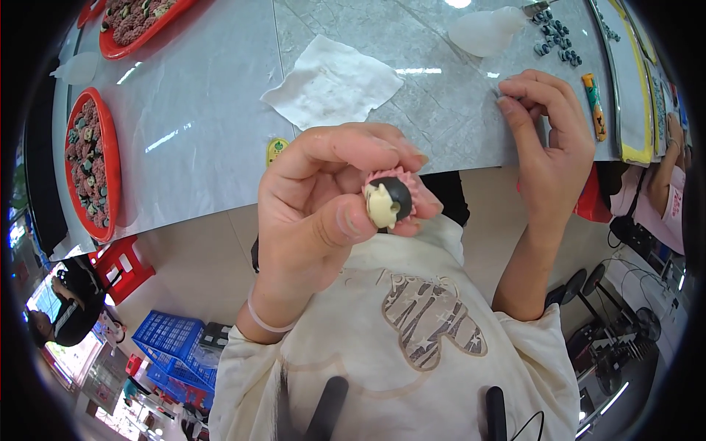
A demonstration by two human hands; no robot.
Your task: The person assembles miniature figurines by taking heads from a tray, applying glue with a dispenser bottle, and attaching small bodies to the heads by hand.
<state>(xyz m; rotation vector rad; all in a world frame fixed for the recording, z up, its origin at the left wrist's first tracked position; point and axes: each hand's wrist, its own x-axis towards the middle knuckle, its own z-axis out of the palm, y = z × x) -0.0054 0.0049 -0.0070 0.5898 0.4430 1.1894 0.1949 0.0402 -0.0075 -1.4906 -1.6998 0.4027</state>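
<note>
My left hand (305,209) is raised in front of my chest, thumb and fingers closed around a small toy head (384,202). The head is cream and black with a spiky pink edge, and a small hole shows in its side. Over the table's right part, my right hand (553,136) pinches a tiny dark piece (500,93) between thumb and forefinger; its shape is mostly hidden. Several small blue-grey pieces (557,37) lie beyond that hand. A white squeeze bottle (487,31) with a metal tip lies beside them.
A white cloth (332,84) lies mid-table. Red trays (114,173) of small pink and grey parts stand at the left, near another bottle (77,68). An orange-and-green tube (594,106) lies right, by a yellow-edged board (634,132). Another person's arm (668,158) is at far right.
</note>
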